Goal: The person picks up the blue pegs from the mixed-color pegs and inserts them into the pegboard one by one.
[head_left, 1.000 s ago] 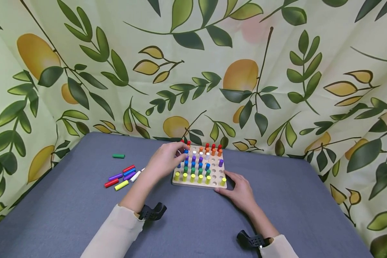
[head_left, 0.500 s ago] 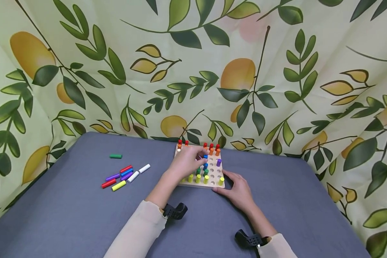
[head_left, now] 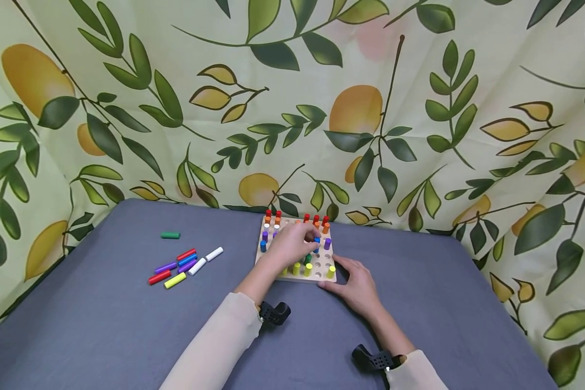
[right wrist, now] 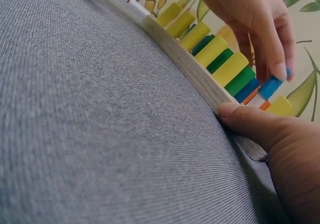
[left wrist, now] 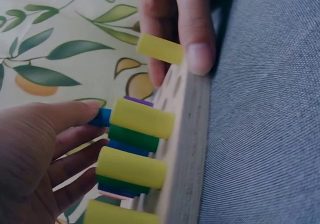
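My left hand (head_left: 292, 244) pinches a blue peg (right wrist: 272, 86) between thumb and fingertips, above the right part of a wooden pegboard (head_left: 302, 278). In the left wrist view, that peg is partly hidden behind a yellow peg (left wrist: 142, 119). The right hand (head_left: 358, 287) grips the board's near right corner, its thumb (right wrist: 245, 119) on the front edge. Rows of coloured pegs stand upright in the holes, with yellow at the front and red pegs (head_left: 316, 218) at the back. Several holes (head_left: 318, 265) on the right side hold no peg. My left hand covers the board's middle.
Several loose pegs lie in a group left of the board, among them a yellow peg (head_left: 175, 280), a red peg (head_left: 160, 277) and a white peg (head_left: 214, 254). A green peg (head_left: 170, 235) lies apart behind them. Patterned cloth (head_left: 224, 151) hangs behind the table.
The left hand has moved right across the board with the blue peg, from the left columns to the right ones. My right hand keeps its hold on the corner. The head view has shifted slightly.
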`<state>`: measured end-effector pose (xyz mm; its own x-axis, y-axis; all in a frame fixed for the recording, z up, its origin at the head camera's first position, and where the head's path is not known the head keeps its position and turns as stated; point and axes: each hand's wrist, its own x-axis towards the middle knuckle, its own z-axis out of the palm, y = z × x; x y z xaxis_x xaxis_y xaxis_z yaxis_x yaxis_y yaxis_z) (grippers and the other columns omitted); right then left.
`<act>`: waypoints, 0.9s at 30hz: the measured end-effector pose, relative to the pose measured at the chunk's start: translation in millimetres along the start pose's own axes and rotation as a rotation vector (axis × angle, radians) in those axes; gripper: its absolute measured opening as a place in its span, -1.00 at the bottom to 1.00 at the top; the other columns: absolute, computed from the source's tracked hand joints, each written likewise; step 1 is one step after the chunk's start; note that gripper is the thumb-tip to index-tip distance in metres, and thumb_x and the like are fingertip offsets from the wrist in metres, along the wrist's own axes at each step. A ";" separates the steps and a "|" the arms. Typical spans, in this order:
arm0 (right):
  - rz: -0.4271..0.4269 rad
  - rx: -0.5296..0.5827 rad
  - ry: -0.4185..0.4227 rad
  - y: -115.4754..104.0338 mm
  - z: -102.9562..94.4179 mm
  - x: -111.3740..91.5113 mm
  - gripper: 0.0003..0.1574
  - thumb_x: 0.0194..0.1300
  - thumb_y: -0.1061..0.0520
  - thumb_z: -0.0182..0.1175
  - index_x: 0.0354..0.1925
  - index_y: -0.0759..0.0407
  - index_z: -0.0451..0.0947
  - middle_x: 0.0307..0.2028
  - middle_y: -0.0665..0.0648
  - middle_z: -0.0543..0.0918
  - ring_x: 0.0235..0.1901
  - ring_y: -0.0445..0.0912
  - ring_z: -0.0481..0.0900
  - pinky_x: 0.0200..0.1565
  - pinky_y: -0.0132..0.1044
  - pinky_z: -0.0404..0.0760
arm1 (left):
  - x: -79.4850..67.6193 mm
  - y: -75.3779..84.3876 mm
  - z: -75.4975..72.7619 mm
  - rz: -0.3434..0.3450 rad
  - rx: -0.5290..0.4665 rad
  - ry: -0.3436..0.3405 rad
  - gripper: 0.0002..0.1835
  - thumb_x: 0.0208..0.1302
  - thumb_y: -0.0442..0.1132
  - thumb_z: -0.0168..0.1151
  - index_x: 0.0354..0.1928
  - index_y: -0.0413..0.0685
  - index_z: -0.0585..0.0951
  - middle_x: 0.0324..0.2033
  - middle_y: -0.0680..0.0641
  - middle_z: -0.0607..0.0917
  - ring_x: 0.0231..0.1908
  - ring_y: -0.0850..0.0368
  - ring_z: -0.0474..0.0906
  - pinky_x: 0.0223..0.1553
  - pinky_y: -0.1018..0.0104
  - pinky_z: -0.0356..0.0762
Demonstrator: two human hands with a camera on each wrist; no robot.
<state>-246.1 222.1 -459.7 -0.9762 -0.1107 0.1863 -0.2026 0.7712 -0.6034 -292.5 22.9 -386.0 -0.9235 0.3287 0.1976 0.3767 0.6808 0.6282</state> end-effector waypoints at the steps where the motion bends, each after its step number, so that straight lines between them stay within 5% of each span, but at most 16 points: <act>1: 0.000 0.000 0.000 -0.3 0.1 -0.1 0.00 0.03 -0.24 0.54 0.35 0.11 0.49 0.30 0.21 0.59 0.36 0.19 0.44 0.38 0.23 0.32 | 0.4 -0.1 1.3 -0.006 -0.004 -0.007 -0.80 0.32 -0.17 0.37 -0.05 -0.03 0.73 -0.24 0.04 0.79 -0.21 0.20 0.66 -0.03 0.16 0.61; 13: -0.001 -0.002 0.004 -1.9 -0.4 -0.5 -0.02 0.03 -0.23 0.54 0.34 0.12 0.51 0.29 0.20 0.60 0.36 0.18 0.45 0.38 0.24 0.32 | 4.5 -5.4 13.9 -0.020 -0.005 -0.060 -0.80 0.30 -0.18 0.39 -0.06 -0.02 0.73 -0.22 0.01 0.80 -0.22 0.18 0.64 0.01 0.15 0.60; 27: 0.001 -0.005 0.007 -0.2 1.1 -1.0 -0.01 0.03 -0.25 0.54 0.34 0.11 0.50 0.29 0.18 0.60 0.36 0.16 0.45 0.37 0.22 0.33 | 5.5 -8.5 19.0 -0.025 0.017 -0.038 -0.83 0.29 -0.18 0.41 -0.12 0.00 0.74 -0.25 0.03 0.79 -0.25 0.20 0.63 -0.07 0.22 0.59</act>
<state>-245.1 221.4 -460.6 -0.9758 -0.1059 0.1911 -0.2015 0.7745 -0.5996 -299.5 31.3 -404.4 -0.9294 0.3360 0.1528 0.3550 0.7000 0.6197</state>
